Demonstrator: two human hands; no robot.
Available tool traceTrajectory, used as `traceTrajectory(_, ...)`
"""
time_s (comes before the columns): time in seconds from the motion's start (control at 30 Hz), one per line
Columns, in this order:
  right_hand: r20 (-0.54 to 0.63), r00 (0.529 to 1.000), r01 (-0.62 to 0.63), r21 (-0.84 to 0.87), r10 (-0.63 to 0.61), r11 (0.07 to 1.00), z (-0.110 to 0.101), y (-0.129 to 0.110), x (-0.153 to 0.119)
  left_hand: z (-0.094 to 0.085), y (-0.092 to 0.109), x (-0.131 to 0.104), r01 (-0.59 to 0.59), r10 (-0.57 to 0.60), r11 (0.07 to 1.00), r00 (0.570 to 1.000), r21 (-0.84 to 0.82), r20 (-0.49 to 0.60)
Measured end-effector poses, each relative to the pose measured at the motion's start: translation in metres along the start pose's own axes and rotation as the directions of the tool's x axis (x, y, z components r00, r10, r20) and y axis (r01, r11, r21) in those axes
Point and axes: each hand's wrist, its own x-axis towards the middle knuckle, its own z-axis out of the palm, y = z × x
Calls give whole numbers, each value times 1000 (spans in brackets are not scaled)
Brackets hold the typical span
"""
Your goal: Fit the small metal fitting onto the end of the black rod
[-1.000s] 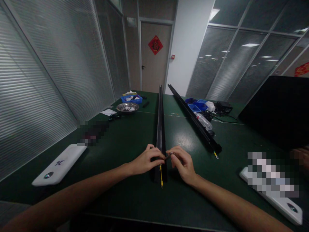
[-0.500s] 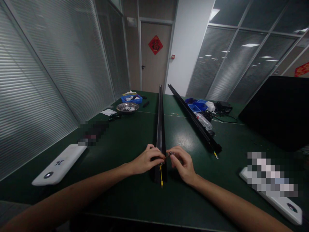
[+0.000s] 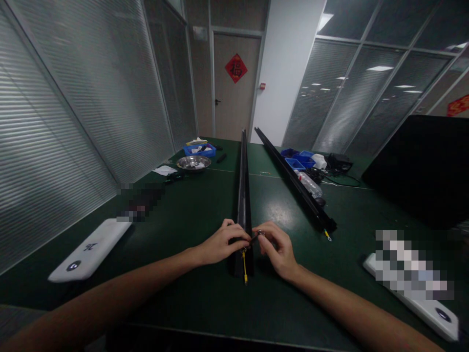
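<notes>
From my camera view, the left hand (image 3: 224,243) rests over the near end of a long black rail (image 3: 244,195), its grip pinched at a small dark part (image 3: 253,239) just above the rail. The right hand (image 3: 278,247) closes thumb and forefinger on that part's other end, too small for me to identify. A yellow lead (image 3: 245,266) sticks out of the rail toward me, below the left fingertips. The rail lies lengthwise along the middle of the green bench (image 3: 183,210); I see a second black rail (image 3: 293,181) slanting to its right.
</notes>
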Motion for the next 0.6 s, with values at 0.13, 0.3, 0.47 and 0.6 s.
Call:
traceTrajectory(0.13,1,1000,-13,-11,13,1000,0,2,0,-1,1,0,-6,6,1000,1000,-1,2)
traceTrajectory(0.3,4,1000,-15,-6,15,1000,0,3,-1,-1,3,-1,-17,17,1000,1000,0,-7)
traceTrajectory(0.47,3,1000,-7,5,7,1000,0,1,0,-1,2,0,-2,2,1000,1000,2,-4)
traceTrajectory(0.6,-4,1000,-20,-9,20,1000,0,0,1,-1,1,-1,8,-8,1000,1000,1,3)
